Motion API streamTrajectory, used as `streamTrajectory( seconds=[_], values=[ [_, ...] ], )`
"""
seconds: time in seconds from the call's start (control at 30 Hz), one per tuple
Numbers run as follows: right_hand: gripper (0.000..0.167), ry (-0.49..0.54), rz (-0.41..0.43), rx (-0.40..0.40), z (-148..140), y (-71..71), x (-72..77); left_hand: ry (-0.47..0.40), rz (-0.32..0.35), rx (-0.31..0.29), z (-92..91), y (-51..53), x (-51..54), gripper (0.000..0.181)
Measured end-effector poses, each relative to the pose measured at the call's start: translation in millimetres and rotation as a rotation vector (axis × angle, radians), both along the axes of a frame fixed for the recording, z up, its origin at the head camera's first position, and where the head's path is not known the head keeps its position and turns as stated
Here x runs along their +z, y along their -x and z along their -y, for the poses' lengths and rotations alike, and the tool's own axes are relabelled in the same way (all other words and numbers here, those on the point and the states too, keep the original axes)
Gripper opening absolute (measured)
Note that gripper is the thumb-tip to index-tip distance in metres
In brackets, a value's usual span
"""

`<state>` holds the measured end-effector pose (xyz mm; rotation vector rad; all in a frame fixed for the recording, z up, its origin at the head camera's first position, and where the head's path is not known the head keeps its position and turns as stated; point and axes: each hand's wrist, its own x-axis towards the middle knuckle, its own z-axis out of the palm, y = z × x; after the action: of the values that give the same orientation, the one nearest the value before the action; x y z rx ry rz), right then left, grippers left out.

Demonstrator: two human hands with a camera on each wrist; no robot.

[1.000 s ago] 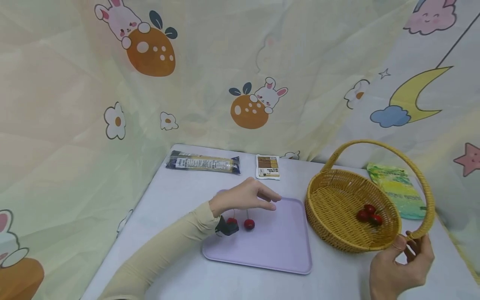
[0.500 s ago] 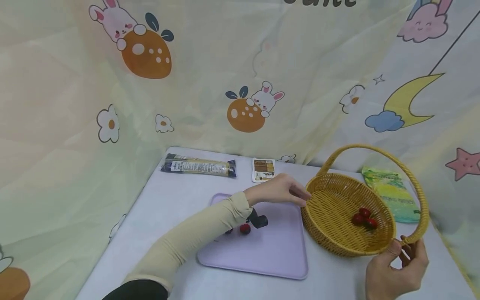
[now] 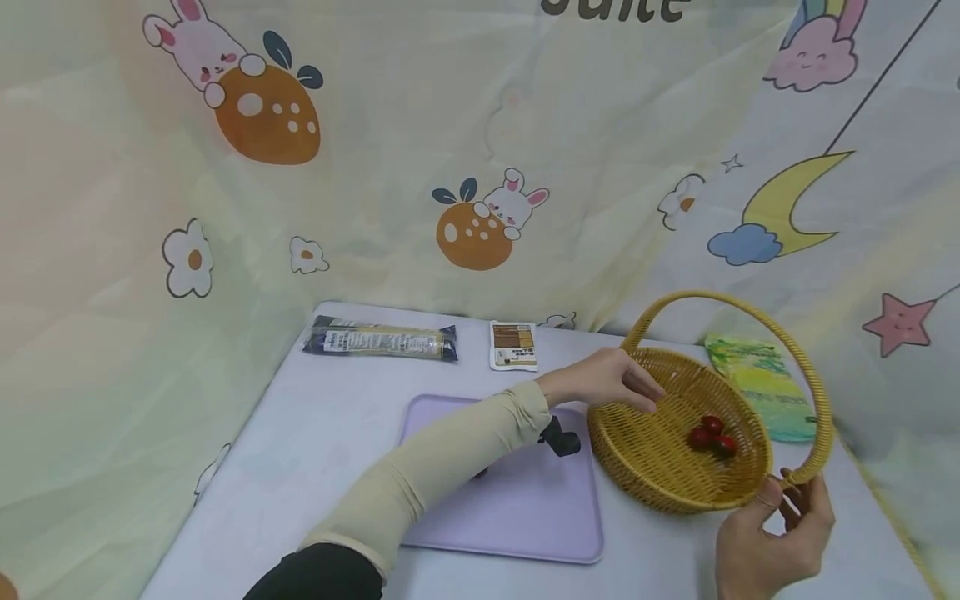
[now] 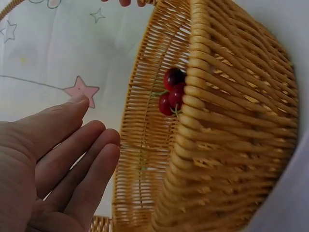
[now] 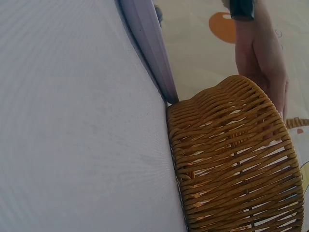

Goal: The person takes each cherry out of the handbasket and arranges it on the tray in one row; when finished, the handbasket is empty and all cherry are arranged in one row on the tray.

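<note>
My left hand (image 3: pixel 603 379) reaches over the left rim of the yellow wicker basket (image 3: pixel 626 429), its fingers extended and holding nothing visible. In the left wrist view the hand (image 4: pixel 63 169) is beside the basket's rim (image 4: pixel 193 92), thumb apart from the fingers. Three red cherries (image 3: pixel 712 436) lie together inside the basket's right part; they also show as cherries (image 4: pixel 173 92) beyond the rim. My right hand (image 3: pixel 776 542) grips the basket at its near right rim, by the handle's foot. The right wrist view shows the woven side (image 5: pixel 236 159) and my left hand (image 5: pixel 263 63).
A lilac tray (image 3: pixel 525 521) is left of the basket, partly under my left sleeve. Behind it lie a long dark packet (image 3: pixel 381 340) and a small brown and white packet (image 3: pixel 513 346). A green and yellow bag (image 3: pixel 765 387) lies behind the basket.
My left hand has moved right, from above the tray to over the basket's rim. The left sleeve now hides the cherries seen on the tray. My right hand keeps its grip on the basket.
</note>
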<state>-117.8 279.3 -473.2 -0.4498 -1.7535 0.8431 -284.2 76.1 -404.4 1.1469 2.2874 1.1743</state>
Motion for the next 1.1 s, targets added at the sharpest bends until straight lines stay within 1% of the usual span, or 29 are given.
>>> streamTrajectory(
  seconds=[0.1,0.2,0.3,0.4,0.5,0.63,0.8,0.9,1.0,1.1],
  values=[
    [0.04,-0.006,-0.001,0.001,0,0.7,-0.9,0.003,0.014,0.002,-13.3,6.2,1.2,0.034],
    [0.04,-0.014,-0.029,0.006,-1,1.3,-1.9,-0.002,0.011,0.001,-26.5,11.3,0.7,0.035],
    [0.04,-0.025,-0.05,0.018,-2,2.3,-3.1,-0.016,0.031,0.003,-36.8,15.5,-0.6,0.035],
    [0.04,-0.027,-0.058,0.018,-1,2.2,-2.4,-0.015,0.05,-0.008,-45.9,18.7,-1.6,0.034],
    [0.04,-0.024,-0.059,0.008,2,0.8,1.0,-0.008,0.04,-0.028,-56.4,22.2,-2.7,0.034],
    [0.04,-0.013,-0.063,0.009,7,-2.7,6.4,0.002,0.027,-0.041,-71.6,25.5,-7.3,0.034],
    [0.04,-0.017,-0.05,0.009,8,-6.5,7.8,-0.032,0.057,-0.046,-87.6,23.9,-17.6,0.034],
    [0.04,-0.021,-0.06,0.005,6,-5.7,6.5,-0.047,0.077,-0.029,-95.4,22.3,-24.1,0.033],
    [0.039,-0.029,-0.081,0.012,5,-3.6,6.3,-0.046,0.112,0.013,-100.0,21.3,-30.8,0.032],
    [0.039,-0.041,-0.101,0.024,7,-2.3,9.2,-0.05,0.13,0.056,-101.9,21.4,-36.2,0.03]
  ],
)
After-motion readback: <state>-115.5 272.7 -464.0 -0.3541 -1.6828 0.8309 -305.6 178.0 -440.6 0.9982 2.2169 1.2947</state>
